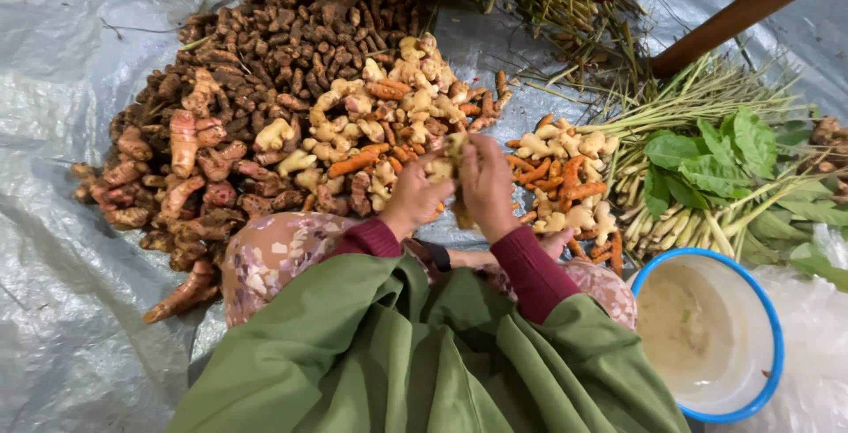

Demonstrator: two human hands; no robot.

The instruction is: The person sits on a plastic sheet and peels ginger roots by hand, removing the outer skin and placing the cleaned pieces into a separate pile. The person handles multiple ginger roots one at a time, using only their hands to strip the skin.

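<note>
Bare grey plastic sheet (62,309) open to the left; elsewhere hemmed by the heap of muddy roots (238,88), lemongrass stalks (698,194) and a blue-rimmed white basin (770,327). Raised together over the lap: left hand (413,196) and right hand (486,181), fingers closed around one pale ginger piece (452,152).
</note>
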